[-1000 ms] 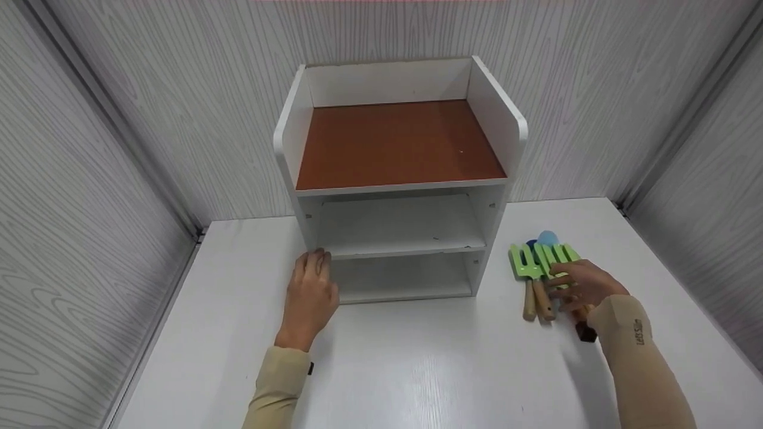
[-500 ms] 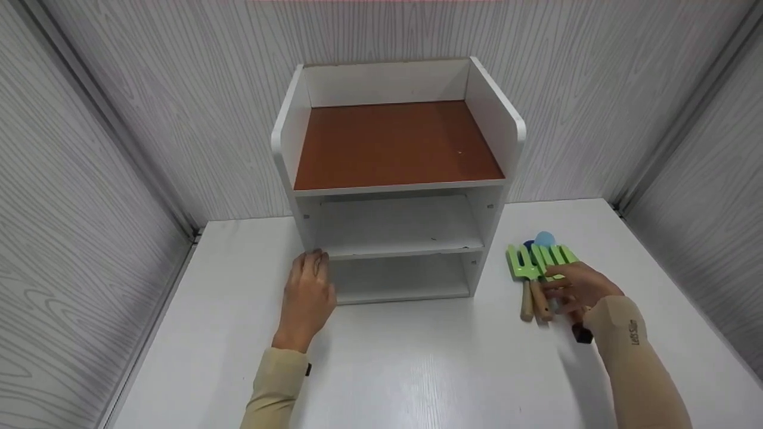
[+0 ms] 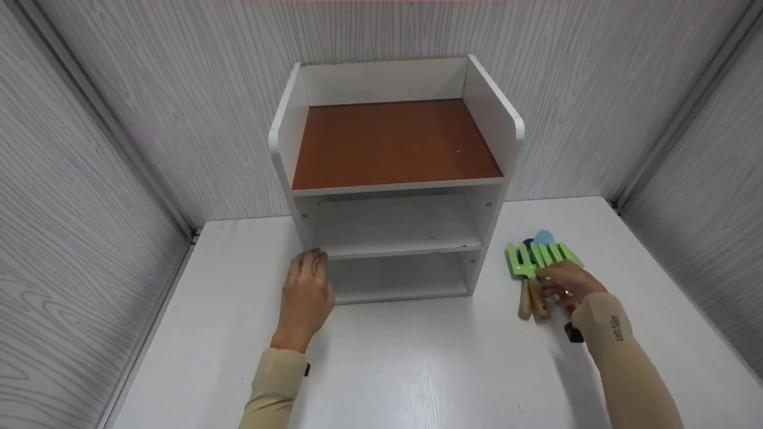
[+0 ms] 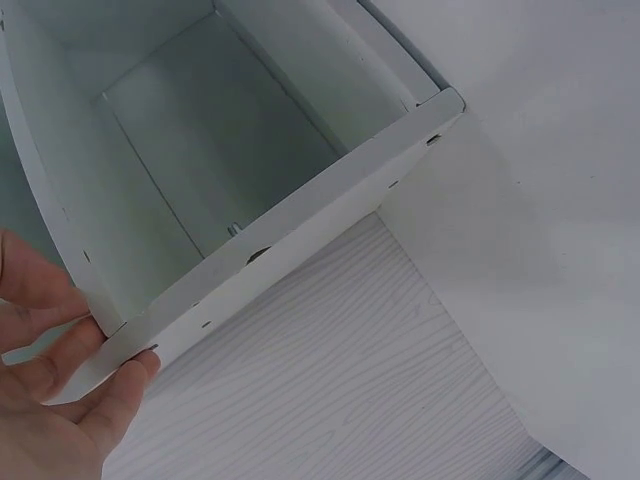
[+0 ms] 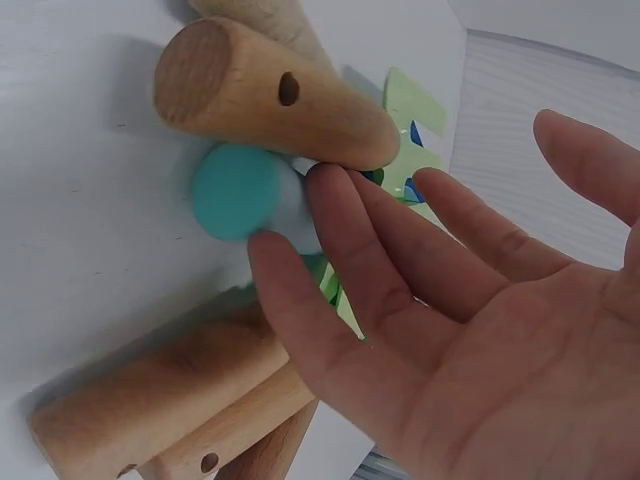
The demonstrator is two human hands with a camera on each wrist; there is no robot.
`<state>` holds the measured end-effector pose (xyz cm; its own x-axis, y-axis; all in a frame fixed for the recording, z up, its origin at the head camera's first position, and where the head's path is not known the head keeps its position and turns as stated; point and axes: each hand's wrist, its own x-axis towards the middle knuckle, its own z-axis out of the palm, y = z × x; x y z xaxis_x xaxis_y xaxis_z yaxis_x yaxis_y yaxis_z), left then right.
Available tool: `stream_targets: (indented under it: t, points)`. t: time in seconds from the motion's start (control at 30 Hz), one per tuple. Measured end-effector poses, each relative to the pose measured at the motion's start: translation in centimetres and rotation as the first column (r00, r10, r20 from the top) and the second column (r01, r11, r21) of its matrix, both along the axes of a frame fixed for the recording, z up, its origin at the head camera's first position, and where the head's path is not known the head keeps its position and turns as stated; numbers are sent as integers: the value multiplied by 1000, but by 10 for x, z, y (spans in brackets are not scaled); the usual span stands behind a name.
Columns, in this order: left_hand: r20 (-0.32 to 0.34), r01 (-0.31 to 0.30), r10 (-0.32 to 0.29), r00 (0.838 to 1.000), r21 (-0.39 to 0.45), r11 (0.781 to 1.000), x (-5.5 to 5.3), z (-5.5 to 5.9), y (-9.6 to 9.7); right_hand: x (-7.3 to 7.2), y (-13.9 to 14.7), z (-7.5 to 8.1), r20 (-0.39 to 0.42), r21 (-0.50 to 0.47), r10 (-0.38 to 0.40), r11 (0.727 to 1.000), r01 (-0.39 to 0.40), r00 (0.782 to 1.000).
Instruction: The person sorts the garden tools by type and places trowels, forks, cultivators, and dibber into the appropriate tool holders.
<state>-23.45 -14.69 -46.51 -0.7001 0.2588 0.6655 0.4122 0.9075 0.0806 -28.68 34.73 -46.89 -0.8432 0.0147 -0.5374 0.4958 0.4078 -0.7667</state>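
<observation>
Toward the right edge of the worktop [image 3: 405, 369] we see green forks [image 3: 523, 272], wooden handles [image 3: 524, 299] toward the front; over them our right hand [image 3: 571, 282] hangs loosely spread, fingertips by a turquoise knob [image 5: 235, 192], contact unclear; our left hand [image 3: 305, 301] pinches the white shelf unit [image 3: 393, 143] at its left side

At 12 o'clock on the white worktop [image 3: 411, 369] stands a white shelf unit [image 3: 393, 229] with a red-brown top [image 3: 396, 143]; the left hand [image 3: 305, 298] touches its front side edge at 7 o'clock. At the unit's 4 o'clock, the right hand [image 3: 569, 283] is over green forks [image 3: 526, 270] with wooden handles [image 3: 538, 301], a light-blue rounded piece [image 3: 543, 236] showing at their 12 o'clock.
</observation>
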Motion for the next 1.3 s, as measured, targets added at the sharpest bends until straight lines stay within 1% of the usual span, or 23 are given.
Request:
stream_targets:
  t: [0.17,0.27,0.4,0.47,0.63,0.87,1.0,1.1,1.2,1.3]
  points:
    - [-9,-8,8,1000,-3,1000,0,-2,0,2,-5,-6,-59,-3,9,1000,-9,998]
    - [-15,-13,13,1000,-3,1000,0,-3,-1,1,-6,-10,-108,74,71,995,-63,992]
    - [-15,-6,6,1000,10,1000,0,-4,0,0,-6,-17,-146,180,135,978,-108,980]
    - [-13,-7,7,1000,7,1000,1,-4,0,0,-6,-22,-172,204,147,973,-110,974]
    - [-3,-8,8,1000,3,1000,1,-4,0,0,-8,-27,-199,234,158,966,-110,967]
    - [-17,-1,1,1000,7,1000,-1,-4,0,1,-5,-26,-162,197,123,976,-90,979]
    - [-18,5,-5,1000,20,1000,-1,-3,1,1,-3,-25,-99,143,102,986,-87,990]
    - [-26,9,-8,1000,18,1000,-2,-2,1,0,-3,-24,-49,86,63,995,-58,997]
    - [-32,7,-6,999,12,1000,-2,-2,0,-1,-4,-23,-31,56,40,998,-38,999]
    - [-23,-1,1,1000,15,1000,-2,-2,0,-2,-5,-23,-14,20,19,1000,-19,1000]
